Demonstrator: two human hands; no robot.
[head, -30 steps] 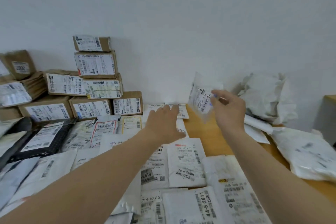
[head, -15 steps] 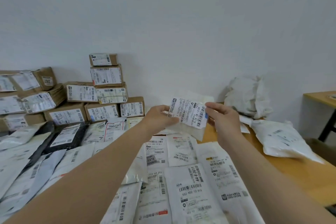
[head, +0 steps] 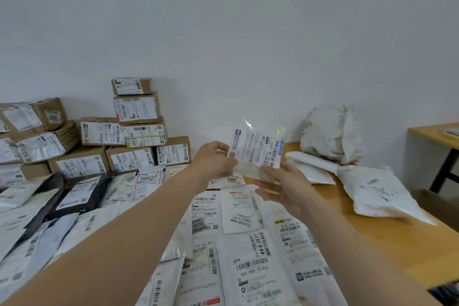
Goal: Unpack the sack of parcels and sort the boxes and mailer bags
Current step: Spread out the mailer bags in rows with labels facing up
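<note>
My left hand (head: pixel 216 160) pinches the left edge of a small clear mailer bag (head: pixel 257 148) with a white barcode label, held upright above the table. My right hand (head: pixel 283 184) lies palm-up just under the bag's lower right corner, fingers spread, touching it at most lightly. Labelled brown boxes (head: pixel 139 131) are stacked against the wall at the left. White mailer bags (head: pixel 248 256) lie in rows on the table below my arms. The crumpled white sack (head: pixel 330 134) sits at the back right against the wall.
A plump white mailer (head: pixel 377 194) and a flatter one (head: pixel 310 166) lie on the bare wooden table (head: pixel 372 243) at the right. Black mailers (head: pixel 82 191) lie among the white ones at left. A second table (head: pixel 432 134) stands at far right.
The small bag went from my right hand alone to both hands. Now my left hand holds it and my right hand has slipped from its right edge to beneath it, fingers opened.
</note>
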